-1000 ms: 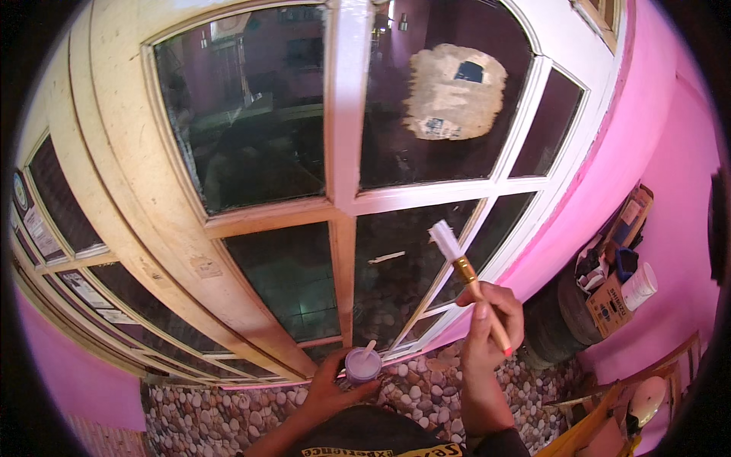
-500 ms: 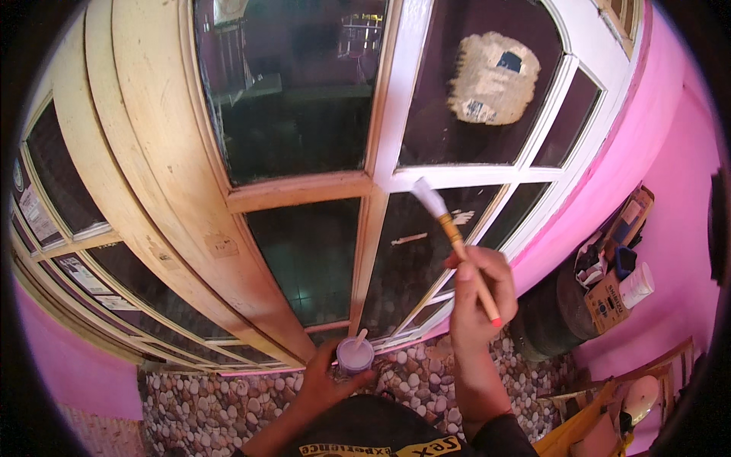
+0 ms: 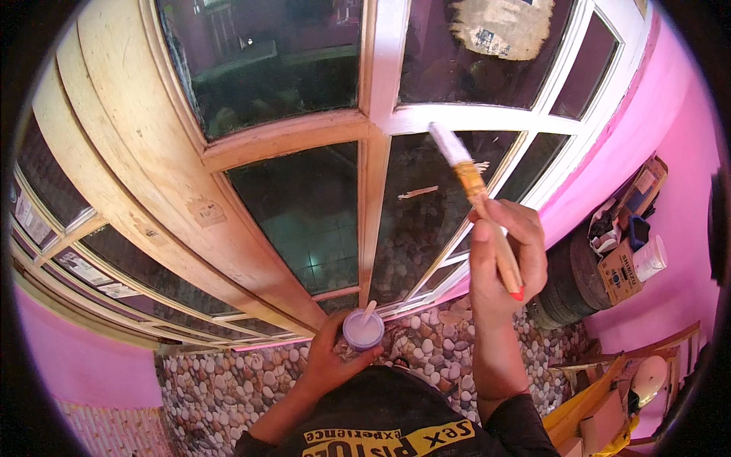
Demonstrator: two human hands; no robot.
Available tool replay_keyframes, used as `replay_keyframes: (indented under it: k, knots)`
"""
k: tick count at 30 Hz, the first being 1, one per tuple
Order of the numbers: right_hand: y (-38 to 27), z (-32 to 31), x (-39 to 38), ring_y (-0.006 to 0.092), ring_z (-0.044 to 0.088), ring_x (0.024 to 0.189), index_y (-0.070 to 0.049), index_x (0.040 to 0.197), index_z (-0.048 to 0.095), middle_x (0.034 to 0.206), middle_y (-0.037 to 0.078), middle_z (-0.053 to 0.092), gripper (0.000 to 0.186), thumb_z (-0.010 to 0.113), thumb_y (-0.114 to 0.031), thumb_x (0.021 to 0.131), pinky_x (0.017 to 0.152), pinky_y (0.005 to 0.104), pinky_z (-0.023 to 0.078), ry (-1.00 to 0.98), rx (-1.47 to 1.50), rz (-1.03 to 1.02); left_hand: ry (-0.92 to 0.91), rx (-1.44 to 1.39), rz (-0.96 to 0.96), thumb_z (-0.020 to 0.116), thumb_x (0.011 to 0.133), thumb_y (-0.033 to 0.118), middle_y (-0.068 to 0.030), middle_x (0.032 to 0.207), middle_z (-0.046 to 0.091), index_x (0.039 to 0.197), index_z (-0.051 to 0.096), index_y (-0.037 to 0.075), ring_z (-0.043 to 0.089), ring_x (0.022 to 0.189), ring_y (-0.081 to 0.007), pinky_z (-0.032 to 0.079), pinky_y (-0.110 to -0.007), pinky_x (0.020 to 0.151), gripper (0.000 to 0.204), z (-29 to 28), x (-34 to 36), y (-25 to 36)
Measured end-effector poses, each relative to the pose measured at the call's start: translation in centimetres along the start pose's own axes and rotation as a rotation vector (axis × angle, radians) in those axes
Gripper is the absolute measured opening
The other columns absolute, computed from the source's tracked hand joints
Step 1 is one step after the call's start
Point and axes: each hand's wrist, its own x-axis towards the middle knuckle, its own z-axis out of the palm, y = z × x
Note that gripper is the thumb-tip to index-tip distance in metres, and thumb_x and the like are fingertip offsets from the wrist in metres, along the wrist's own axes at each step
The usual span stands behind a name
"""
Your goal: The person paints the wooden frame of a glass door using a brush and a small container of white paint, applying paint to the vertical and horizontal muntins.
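- black top, short sleeves, yellow band with black print across chest
- left hand (image 3: pixel 329 356) bare, no glove, no rings visible
- right hand (image 3: pixel 504 255) bare, forearm bare too

wooden-handled paintbrush (image 3: pixel 478 194) tilted, white bristles at window bar; small paint cup (image 3: pixel 363 329) upright, white-filled.

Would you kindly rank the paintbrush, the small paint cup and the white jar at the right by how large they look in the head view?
1. Paintbrush, clearly the longest.
2 and 3. Paint cup in the left hand and white jar look about alike; the cup is much nearer the camera, so I would not rank them.
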Motion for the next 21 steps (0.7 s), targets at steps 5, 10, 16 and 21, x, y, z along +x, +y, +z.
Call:
replay_keyframes:
  k: [5, 10, 16, 21]
  knots:
    - [-1.0, 0.0, 0.4, 0.0251, 0.067, 0.083, 0.001, 0.110, 0.068, 0.098, 0.016, 0.067, 0.028, 0.073, 0.002, 0.082, 0.072, 0.0340, 0.055, -0.115, 0.031, -0.169, 0.009, -0.019, -0.001, 0.089, 0.075, 0.023, -0.0163, 0.126, 0.059, 0.132, 0.053, -0.001, 0.059, 0.119, -0.0257, 0.046, -0.037, 0.102, 0.071, 0.4, 0.0, -0.4]
    - [-1.0, 0.8, 0.9, 0.0257, 0.066, 0.082, 0.001, 0.109, 0.069, 0.097, 0.016, 0.067, 0.032, 0.074, 0.005, 0.078, 0.070, 0.0332, 0.054, -0.149, 0.014, -0.207, 0.005, 0.015, 0.016, 0.089, 0.075, 0.024, -0.0162, 0.125, 0.060, 0.131, 0.054, -0.001, 0.060, 0.117, -0.0261, 0.047, -0.037, 0.101, 0.071, 0.6, 0.2, 0.0]
    - [-0.1, -1.2, 1.1, 0.0256, 0.066, 0.081, 0.002, 0.108, 0.069, 0.096, 0.017, 0.067, 0.031, 0.073, 0.006, 0.077, 0.072, 0.0324, 0.054, -0.017, -0.158, -0.152, 0.022, 0.009, 0.025, 0.090, 0.075, 0.024, -0.0160, 0.124, 0.061, 0.132, 0.054, -0.001, 0.061, 0.117, -0.0263, 0.047, -0.037, 0.101, 0.071, 0.6, 0.1, 0.0]
    - [-1.4, 0.3, 1.1, 0.0278, 0.066, 0.083, 0.002, 0.107, 0.068, 0.097, 0.015, 0.068, 0.034, 0.074, 0.008, 0.074, 0.073, 0.0345, 0.054, -0.154, -0.028, -0.250, 0.013, 0.014, 0.036, 0.089, 0.075, 0.023, -0.0165, 0.124, 0.060, 0.132, 0.053, -0.001, 0.061, 0.117, -0.0263, 0.047, -0.037, 0.101, 0.072, 0.7, 0.4, 0.0]
